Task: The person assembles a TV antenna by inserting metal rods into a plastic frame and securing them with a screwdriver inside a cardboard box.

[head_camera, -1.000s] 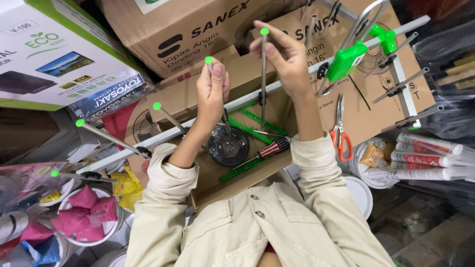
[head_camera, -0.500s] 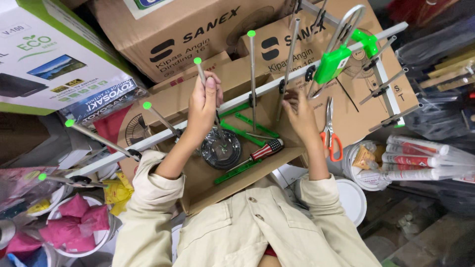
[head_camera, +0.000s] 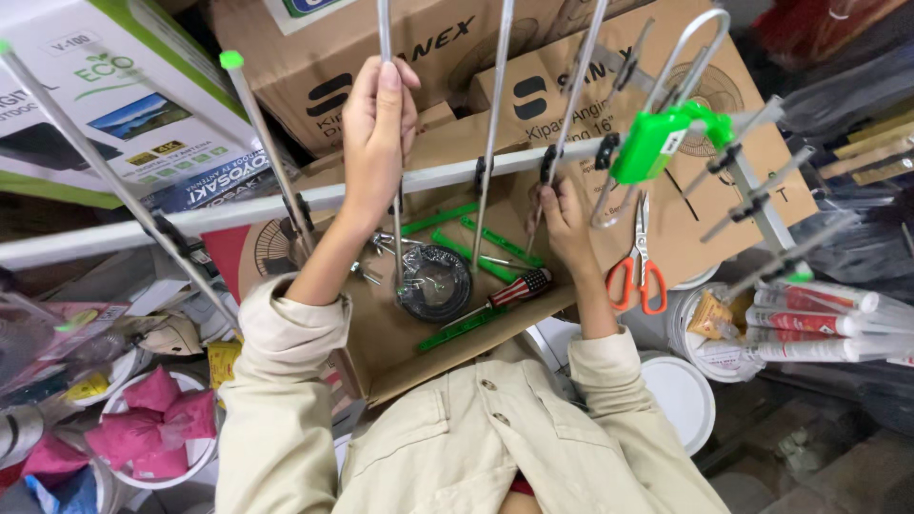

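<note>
A coiled black cable [head_camera: 434,282] lies in the open brown cardboard box [head_camera: 381,343], under the long silver metal boom [head_camera: 286,202]. Orange-handled scissors [head_camera: 639,257] lie at three o'clock of it, a red-handled screwdriver [head_camera: 514,290] between them.

Brown cardboard cartons [head_camera: 476,57] stacked ahead (fan drawings); white-and-green box [head_camera: 86,105] at left.

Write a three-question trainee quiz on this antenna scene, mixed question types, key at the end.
1. True or false: the left hand grips a thin metal rod.
2. What lies right of the right hand? A) scissors B) hammer C) tape
3. Fill in: the screwdriver lies in an open cardboard ____.

Key: 1 true; 2 A; 3 box.
</note>
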